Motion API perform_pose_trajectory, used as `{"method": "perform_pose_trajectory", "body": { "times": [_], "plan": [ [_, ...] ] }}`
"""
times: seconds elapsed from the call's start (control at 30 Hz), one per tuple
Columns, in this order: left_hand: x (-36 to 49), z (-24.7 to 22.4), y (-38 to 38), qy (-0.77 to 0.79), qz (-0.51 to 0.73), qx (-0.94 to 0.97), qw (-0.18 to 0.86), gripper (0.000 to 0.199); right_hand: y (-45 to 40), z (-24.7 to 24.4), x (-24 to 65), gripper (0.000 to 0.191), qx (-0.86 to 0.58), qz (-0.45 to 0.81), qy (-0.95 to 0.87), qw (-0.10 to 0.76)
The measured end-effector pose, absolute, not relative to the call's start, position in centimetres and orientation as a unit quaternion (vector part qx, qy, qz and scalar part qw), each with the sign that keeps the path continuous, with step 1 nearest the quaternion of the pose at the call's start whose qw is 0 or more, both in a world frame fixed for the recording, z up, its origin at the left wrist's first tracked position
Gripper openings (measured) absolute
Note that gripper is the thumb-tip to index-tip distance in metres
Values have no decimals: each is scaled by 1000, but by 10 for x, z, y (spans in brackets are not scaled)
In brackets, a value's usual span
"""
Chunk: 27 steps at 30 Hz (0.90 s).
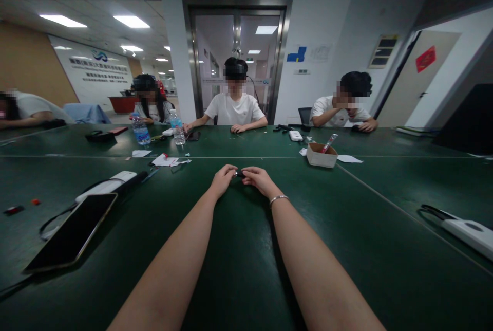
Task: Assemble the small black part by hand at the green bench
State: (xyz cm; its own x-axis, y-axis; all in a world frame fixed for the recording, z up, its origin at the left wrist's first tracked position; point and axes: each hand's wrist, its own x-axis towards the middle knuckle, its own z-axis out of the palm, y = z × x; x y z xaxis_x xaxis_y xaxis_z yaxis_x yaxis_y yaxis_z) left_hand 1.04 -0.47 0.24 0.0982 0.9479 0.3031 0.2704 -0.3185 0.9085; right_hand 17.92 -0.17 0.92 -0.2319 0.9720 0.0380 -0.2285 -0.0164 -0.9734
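Both my arms reach out over the green table (246, 259). Between my fingertips is a small black object (239, 173) with a shiny, metallic-looking end at its left; it is too small to name. My left hand (223, 181) pinches the left end, its fingers closed. My right hand (260, 179), below a silver bracelet (278, 199) on the wrist, closes its fingers on the dark right end. The two hands nearly meet, just above or on the tabletop; I cannot tell which.
A large phone (75, 233) lies at left, beside a white device (106, 185). Ahead stand two water bottles (140, 129) and a small box (322, 156) holding a tube. Another white device (470, 233) lies at right. Several people sit across the table.
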Motion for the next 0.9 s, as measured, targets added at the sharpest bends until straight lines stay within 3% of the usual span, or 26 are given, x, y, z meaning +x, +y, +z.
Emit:
{"method": "perform_pose_trajectory", "body": {
  "times": [0.47,0.9],
  "plan": [
    [10,0,-2,449,492,677,314,20,-2,10,179,8,-376,606,-495,496],
    [10,-4,-1,456,480,668,341,29,0,7,180,10,-367,605,-511,488]
  ]
}}
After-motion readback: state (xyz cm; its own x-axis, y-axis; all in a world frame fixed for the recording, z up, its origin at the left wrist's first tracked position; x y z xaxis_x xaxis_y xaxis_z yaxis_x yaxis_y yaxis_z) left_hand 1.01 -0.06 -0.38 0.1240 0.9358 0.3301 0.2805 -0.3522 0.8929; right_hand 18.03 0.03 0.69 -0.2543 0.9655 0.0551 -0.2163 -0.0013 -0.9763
